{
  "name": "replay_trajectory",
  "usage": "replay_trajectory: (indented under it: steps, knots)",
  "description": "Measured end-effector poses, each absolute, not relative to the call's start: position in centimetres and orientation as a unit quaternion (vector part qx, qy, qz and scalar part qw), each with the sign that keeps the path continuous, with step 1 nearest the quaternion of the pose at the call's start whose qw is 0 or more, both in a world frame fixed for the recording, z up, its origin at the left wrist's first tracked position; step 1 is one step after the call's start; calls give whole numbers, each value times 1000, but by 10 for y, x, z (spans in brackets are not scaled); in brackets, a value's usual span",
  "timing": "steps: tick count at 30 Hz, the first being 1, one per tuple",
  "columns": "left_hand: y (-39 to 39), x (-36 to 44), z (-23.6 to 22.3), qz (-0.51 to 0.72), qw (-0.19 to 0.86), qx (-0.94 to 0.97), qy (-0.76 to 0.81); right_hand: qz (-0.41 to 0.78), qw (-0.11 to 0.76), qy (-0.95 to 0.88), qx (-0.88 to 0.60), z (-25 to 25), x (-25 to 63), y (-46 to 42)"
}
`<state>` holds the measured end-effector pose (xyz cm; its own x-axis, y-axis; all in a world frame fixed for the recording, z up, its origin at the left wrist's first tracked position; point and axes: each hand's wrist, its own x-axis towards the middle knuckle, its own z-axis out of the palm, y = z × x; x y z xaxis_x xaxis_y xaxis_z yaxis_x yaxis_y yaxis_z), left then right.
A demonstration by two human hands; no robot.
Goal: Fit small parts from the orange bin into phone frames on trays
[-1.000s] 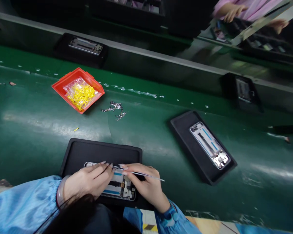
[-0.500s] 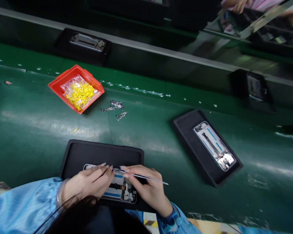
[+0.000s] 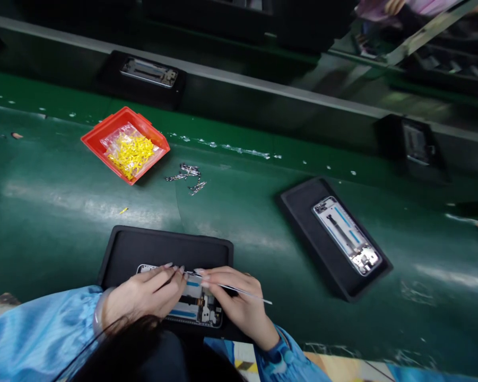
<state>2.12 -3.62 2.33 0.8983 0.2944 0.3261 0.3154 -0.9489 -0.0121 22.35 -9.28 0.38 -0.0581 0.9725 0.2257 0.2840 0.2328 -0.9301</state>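
Observation:
An opened phone frame [image 3: 191,305] with blue strips and a circuit board lies in a black tray [image 3: 171,246] in front of me. My left hand [image 3: 149,294] rests over its left part, fingers drawn together at the upper edge; whatever is under the fingertips is too small to make out. Closed around thin metal tweezers [image 3: 249,293], my right hand [image 3: 239,305] is over the frame's right part. The tweezers' tip points toward my left fingertips at that upper edge.
Beyond the tray stands a red bin [image 3: 125,143] of small yellow pieces. Small dark strips [image 3: 187,178] lie beside it. At right, another black tray [image 3: 302,223] bears a phone frame [image 3: 347,236]. More trays sit along the back, and a person's hand [image 3: 394,6] shows top right.
The view shifts slightly. Both hands stay at the frame's upper edge, and the tweezers tilt only a little. At the top right, the other person's hand has moved.

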Motion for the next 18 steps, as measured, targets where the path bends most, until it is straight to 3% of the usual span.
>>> replay_trajectory:
  steps: [18]
  knots:
    - [-36, 15, 10, -154, 10, -976, -155, 342, 471, -631, -513, 1, 221, -91]
